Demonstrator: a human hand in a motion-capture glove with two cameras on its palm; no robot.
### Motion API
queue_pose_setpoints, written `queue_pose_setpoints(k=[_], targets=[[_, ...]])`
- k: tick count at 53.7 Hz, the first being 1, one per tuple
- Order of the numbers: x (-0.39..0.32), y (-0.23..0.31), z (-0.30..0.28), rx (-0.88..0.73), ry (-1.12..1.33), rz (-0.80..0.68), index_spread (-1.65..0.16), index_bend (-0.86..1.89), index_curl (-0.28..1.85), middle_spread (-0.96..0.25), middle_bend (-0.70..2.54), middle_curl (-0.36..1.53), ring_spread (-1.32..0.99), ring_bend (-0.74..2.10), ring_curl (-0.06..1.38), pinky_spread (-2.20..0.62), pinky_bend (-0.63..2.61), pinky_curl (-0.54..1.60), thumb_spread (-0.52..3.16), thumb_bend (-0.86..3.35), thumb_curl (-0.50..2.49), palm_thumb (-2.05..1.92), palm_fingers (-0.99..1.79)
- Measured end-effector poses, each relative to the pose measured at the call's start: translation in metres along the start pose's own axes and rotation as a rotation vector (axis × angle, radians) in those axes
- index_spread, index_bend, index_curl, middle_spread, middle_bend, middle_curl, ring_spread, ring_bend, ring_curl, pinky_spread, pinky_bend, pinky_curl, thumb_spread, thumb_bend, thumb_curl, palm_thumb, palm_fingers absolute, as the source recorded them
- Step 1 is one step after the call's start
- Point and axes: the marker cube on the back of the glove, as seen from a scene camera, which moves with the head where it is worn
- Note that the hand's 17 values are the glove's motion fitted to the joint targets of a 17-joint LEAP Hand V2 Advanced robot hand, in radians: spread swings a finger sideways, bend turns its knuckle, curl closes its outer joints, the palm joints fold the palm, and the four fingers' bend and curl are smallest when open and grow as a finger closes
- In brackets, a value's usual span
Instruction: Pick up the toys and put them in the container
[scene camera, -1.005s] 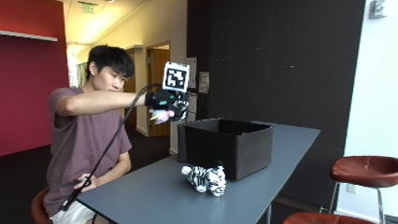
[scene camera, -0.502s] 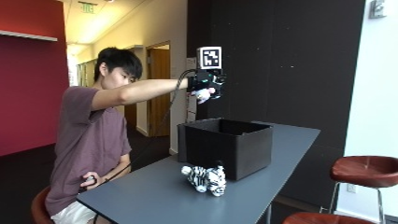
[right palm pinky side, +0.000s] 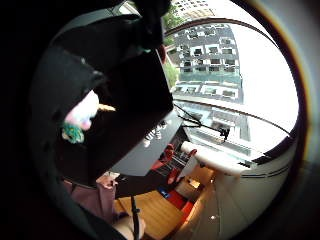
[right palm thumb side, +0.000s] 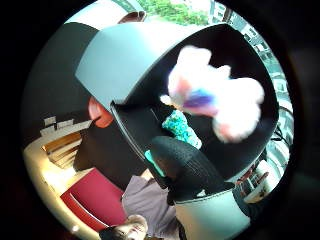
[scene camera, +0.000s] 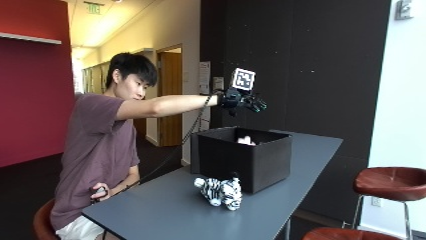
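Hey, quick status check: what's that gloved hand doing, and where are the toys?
Right hand open above the black container. Pink plush toy dropping in. Zebra toy waits on table. Nothing in the way.

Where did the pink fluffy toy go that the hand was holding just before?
The gloved right hand reached out over the black container and let go of the pink and white plush toy, which now shows just inside the container's rim. The hand's fingers are spread, holding nothing. The zebra toy lies on the table in front of the container as before, and the container has not moved.
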Motion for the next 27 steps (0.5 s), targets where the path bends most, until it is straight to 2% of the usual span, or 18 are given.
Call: queue_pose_setpoints(k=[4,10,27], targets=[[0.014,0.007,-0.005,0.021,0.018,-0.049,-0.16,0.02,0.41,-0.04,0.34,0.57,-0.11,0.79,0.45,-0.1,1.35,0.52,1.02,-0.09,0.63,-0.06,-0.55],[0.031,0.016,-0.018,0.036,0.002,-0.004,-0.14,0.0,0.32,0.02,0.18,0.49,-0.04,0.61,0.35,-0.01,1.27,0.48,1.06,-0.08,0.54,-0.09,-0.44],[0.131,0.078,-0.031,0.059,-0.03,0.014,-0.16,0.07,0.2,0.02,0.14,0.39,0.02,0.43,0.29,0.06,0.99,0.37,1.14,-0.07,0.36,-0.1,-0.29]])
